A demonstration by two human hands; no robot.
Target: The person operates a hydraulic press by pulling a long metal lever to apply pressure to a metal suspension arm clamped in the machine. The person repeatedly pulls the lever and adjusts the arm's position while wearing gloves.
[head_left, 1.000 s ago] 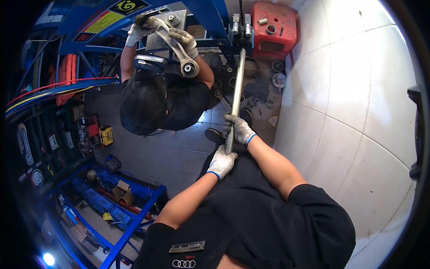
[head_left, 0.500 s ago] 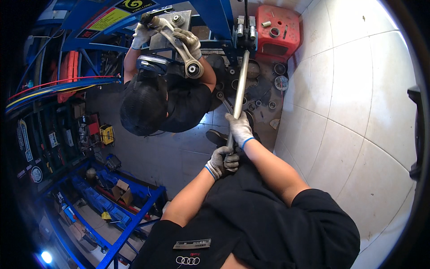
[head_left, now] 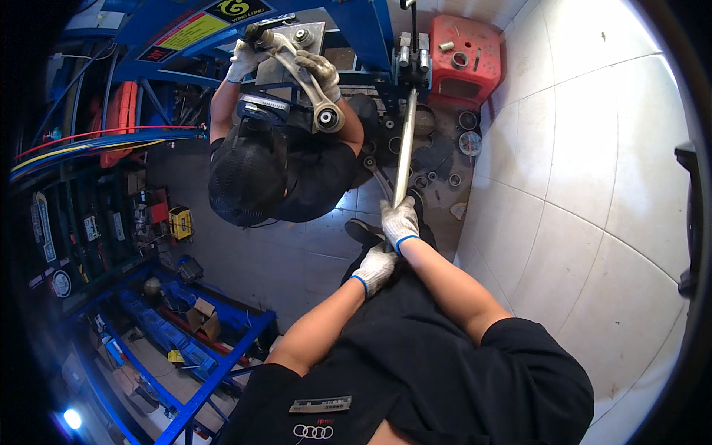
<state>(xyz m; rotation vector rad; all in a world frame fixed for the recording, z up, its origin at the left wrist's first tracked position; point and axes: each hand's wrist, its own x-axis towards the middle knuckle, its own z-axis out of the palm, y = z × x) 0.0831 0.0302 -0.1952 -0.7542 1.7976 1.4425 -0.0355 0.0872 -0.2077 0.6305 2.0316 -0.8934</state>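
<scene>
Head view, centre of the frame: gripping one metal bar (head_left: 405,152) with both gloved hands, slanting it from just below centre up to the black fitting (head_left: 414,76) at upper centre, between two silver cylinders (head_left: 404,55).

Closing the left hand (head_left: 376,268) round the lower end of the bar, curling the fingers inward and hiding the tips; cannot tell whether pressed together. Wrapping the right hand (head_left: 400,220) round the bar just above, bending the fingers over the metal, keeping the hands near each other.

Upper left of centre: showing a co-worker in a black cap (head_left: 245,174), holding a metal arm (head_left: 302,77) between two gloved hands, over a grey plate (head_left: 271,74) in the blue press (head_left: 368,37).

Upper right of centre: displaying a red stool (head_left: 489,44), bearing a small sleeve (head_left: 446,46) and a ring (head_left: 460,61). Below it: scattering round parts (head_left: 467,120) over the floor (head_left: 252,256), with a second metal arm (head_left: 377,174) lying left of the bar.

Left side: stretching red, blue and yellow hoses (head_left: 111,142) across the frame. Lower left: standing a blue frame (head_left: 211,382). Right side: curving a pale tiled wall (head_left: 571,170) toward the rim.
</scene>
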